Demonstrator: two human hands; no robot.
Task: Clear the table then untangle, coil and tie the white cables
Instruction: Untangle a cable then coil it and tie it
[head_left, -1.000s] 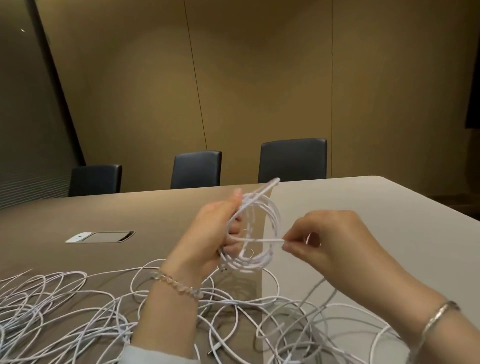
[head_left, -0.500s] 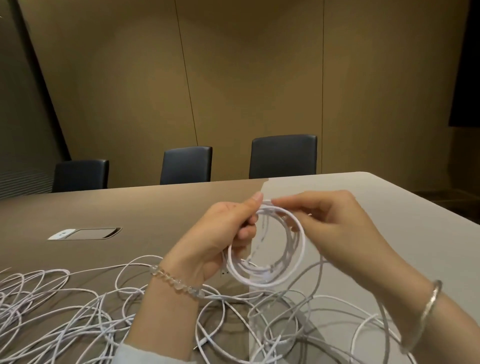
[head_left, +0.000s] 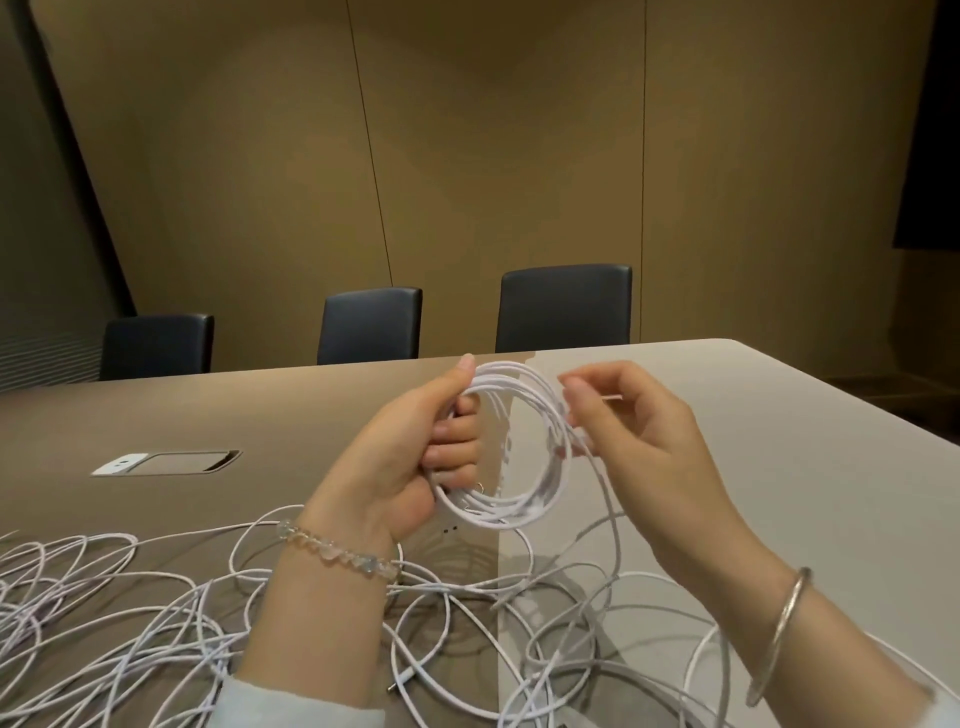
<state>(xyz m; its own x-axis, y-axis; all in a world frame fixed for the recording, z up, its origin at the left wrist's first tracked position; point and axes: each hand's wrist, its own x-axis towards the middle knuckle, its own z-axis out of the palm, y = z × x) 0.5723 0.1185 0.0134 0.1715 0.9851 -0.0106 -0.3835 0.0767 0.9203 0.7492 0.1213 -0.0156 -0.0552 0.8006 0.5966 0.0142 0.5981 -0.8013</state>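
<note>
A round coil of white cable (head_left: 524, 506) is held upright above the table. My left hand (head_left: 400, 457) grips the coil's left side, thumb on top and fingers curled through the loop. My right hand (head_left: 639, 441) pinches a strand at the coil's right edge, and that strand runs down from it to the table. A big tangle of loose white cables (head_left: 130, 618) sprawls over the near part of the table (head_left: 779, 467), from the left edge to under my right forearm. A cable plug (head_left: 400, 680) lies among the loops.
A flush socket panel (head_left: 166, 462) is set into the tabletop at the left. Three dark chairs (head_left: 563, 306) stand along the far side against a tan panelled wall. The table's right corner is rounded.
The coil has gained turns and grown wider. My right hand went from the coil's middle up over its top and now sits at its right edge with the strand. The camera has tilted a little.
</note>
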